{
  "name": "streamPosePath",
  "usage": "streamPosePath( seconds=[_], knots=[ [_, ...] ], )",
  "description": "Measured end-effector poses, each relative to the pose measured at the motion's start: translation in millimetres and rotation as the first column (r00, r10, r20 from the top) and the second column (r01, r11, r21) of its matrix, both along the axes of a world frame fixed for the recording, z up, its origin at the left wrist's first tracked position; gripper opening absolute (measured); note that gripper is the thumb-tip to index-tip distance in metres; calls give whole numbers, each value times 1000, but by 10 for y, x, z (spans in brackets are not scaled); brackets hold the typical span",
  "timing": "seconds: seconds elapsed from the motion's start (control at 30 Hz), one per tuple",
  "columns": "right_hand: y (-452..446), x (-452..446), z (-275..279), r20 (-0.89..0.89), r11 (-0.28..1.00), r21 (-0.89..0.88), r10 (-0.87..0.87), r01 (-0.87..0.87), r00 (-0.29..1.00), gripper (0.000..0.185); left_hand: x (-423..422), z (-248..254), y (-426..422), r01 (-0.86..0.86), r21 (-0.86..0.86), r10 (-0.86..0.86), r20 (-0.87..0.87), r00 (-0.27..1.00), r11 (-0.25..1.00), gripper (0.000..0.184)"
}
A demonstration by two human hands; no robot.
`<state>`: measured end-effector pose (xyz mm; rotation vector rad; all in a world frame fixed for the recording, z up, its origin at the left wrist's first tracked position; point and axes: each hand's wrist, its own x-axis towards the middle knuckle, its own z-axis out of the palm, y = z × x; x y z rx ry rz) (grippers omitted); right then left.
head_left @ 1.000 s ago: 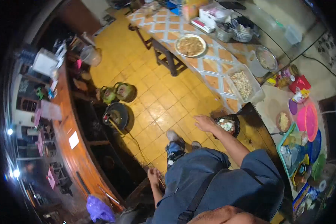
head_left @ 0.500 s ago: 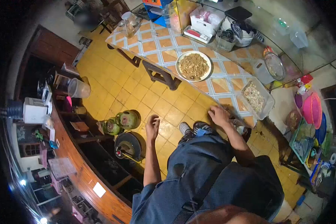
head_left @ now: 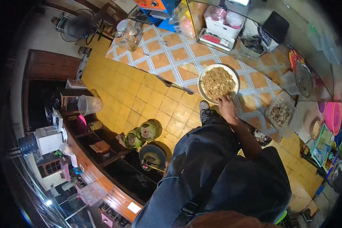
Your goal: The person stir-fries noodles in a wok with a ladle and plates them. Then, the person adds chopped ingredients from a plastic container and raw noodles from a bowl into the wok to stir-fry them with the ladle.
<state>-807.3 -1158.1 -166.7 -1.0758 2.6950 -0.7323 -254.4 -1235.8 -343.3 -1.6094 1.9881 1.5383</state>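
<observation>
On the tiled-pattern table lies a round white plate heaped with brown, crumbly food. My right hand is at the plate's near rim, its bent fingertips overlapping the rim and the edge of the food. Whether they pinch the food or the rim is hidden. My left hand hangs low beside my body, mostly covered by my clothes, so its fingers do not show. Nearest to it is a dark round basin on the floor. A clear plastic container of pale chopped food stands right of the plate.
The patterned table runs along the wall, with a white basket and a white tray at its back. Green gas cylinders stand on the yellow floor. A wooden counter curves along the left.
I have stepped forward towards the table. My right hand has moved from the table's edge to the plate's rim. My left hand has dropped back beside my body and is now mostly hidden.
</observation>
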Motion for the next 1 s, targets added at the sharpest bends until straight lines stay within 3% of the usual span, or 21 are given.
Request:
streamPosePath(
  seconds=[0.07,0.13,0.23,0.27,0.33,0.37,0.4,0.47,0.5,0.57,0.6,0.67,0.73,0.8,0.83,0.87,0.9,0.93,1.0],
  knots=[
    [-108,25,27,-22,998,-8,-65,65,998,20,82,-64,-79,8,-14,-6,116,993,1000,19],
    [-149,31,100,-22,971,187,-145,147,989,21,22,-137,-309,36,-50,-29,143,989,998,20],
    [-101,-1,-59,-4,986,120,-112,112,994,23,-328,-312,-840,122,-183,-110,76,991,976,21],
    [-97,-1,-164,-32,989,106,-97,100,995,24,-545,-411,-1101,186,-300,-186,31,982,935,21],
    [-47,21,-365,-77,990,66,-122,127,990,26,-937,-532,-1645,287,-680,-399,-9,917,675,22],
    [-43,55,-407,-122,989,21,-145,148,982,28,-1274,-433,-1863,-5,-238,-43,-198,979,971,23],
    [-53,87,-386,-123,986,26,-158,162,980,28,-1712,-162,-2087,-299,291,357,-171,918,909,24],
    [-77,66,-266,-58,944,255,-202,210,978,38,-2410,860,-2349,-185,271,295,-454,841,945,27],
    [-139,74,-158,-67,940,256,-217,227,974,38,-2591,934,-2519,-181,272,291,-449,845,945,28],
    [-242,140,27,-419,955,-7,-273,298,866,20,-2816,968,-2797,-165,265,271,-439,857,950,29],
    [-232,178,-43,-422,950,1,-283,313,861,20,-2868,980,-2890,-153,255,254,-433,865,955,30],
    [-208,206,-282,-349,925,114,-305,363,886,22,-2899,960,-2950,-153,266,255,-407,877,952,30],
    [-227,207,-153,-319,925,114,-311,362,895,21,-2773,813,-2939,-173,247,258,-369,893,953,29],
    [-263,172,24,-286,927,105,-319,360,904,21,-2523,585,-2849,-186,370,306,-299,904,910,28],
    [-274,163,88,-194,901,192,-353,388,915,21,-2360,571,-2757,-101,388,229,-301,926,916,27],
    [-280,200,126,-100,871,279,-393,405,914,20,-2027,241,-2743,-15,487,232,-388,892,873,25],
    [-300,216,153,-105,865,275,-407,419,908,20,-1614,-996,-2889,162,350,-144,-77,987,923,26],
    [-314,210,176,-126,842,213,-480,496,868,20,-1410,-897,-2824,360,156,-353,-68,933,920,25],
    [-324,221,202,-144,805,154,-556,573,819,20,-1260,-658,-2685,457,40,-457,8,889,889,24]
  ],
)
